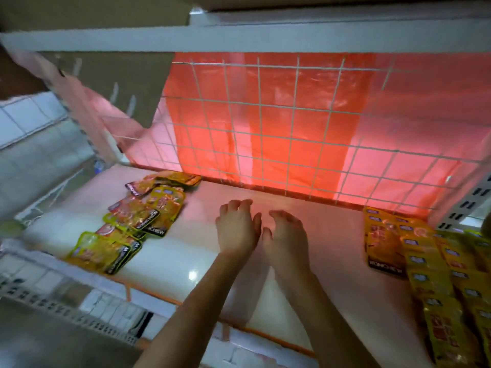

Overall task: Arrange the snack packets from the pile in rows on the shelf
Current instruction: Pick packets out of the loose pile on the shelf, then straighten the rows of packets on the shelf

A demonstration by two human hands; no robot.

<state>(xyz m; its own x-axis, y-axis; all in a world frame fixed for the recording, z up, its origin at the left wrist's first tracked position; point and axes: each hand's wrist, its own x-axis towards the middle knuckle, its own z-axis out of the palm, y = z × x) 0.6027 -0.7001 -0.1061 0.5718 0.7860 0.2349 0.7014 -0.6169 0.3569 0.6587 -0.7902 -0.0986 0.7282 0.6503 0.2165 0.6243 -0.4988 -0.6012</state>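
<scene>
My two bare forearms reaching forward side by side, my left hand (237, 227) palm down with fingers loosely curled, my right hand (287, 236) just beside it (thumbs almost touching), both holding nothing.

I see the packet rows (430, 274) cut off by the right edge. In the pile (148, 208), packets overlap (lower ones partly hidden). Most print is blurred.

Bare shelf (186, 251) strip btwn pile (138, 216) at left & rows (425, 266) at right; wire grid (293, 140) blocks back.
</scene>
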